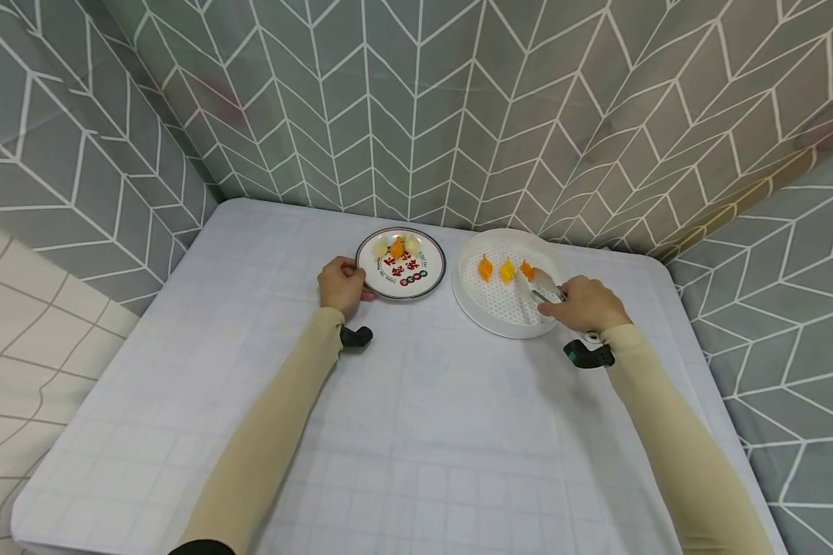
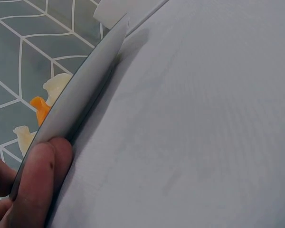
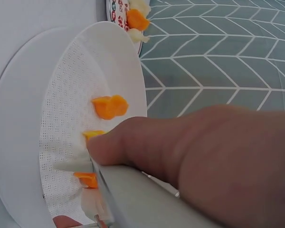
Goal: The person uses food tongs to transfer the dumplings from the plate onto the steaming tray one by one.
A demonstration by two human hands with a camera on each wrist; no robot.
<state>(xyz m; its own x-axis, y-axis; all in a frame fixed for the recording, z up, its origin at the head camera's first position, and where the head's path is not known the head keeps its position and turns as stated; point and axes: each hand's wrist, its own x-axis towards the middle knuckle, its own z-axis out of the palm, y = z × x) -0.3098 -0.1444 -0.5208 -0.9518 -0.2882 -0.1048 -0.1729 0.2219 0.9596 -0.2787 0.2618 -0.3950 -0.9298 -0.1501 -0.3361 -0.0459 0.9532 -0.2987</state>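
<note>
My left hand [image 1: 342, 287] grips the left rim of a round white plate [image 1: 426, 283] with red print and a dark edge. Several fingers [image 2: 35, 173] show at its rim in the left wrist view. Two pale pieces and an orange piece [image 1: 397, 247], small and moulded-looking, sit on this plate. My right hand [image 1: 588, 302] holds metal tongs [image 3: 142, 194] over a round white steamer tray [image 1: 468, 304] with a perforated floor. On that floor lie an orange piece [image 1: 485, 267], a yellow piece [image 1: 507, 270] and another orange piece [image 1: 527, 270] by the tong tips; whether they pinch it, I cannot tell.
A white cloth covers the table [image 1: 416, 432]. Grey patterned curtains [image 1: 389, 116] hang along the table's far edge and at both sides. Pale floor tiles [image 1: 35, 339] show at the left. Plate and tray stand side by side near the far edge, a narrow gap between them.
</note>
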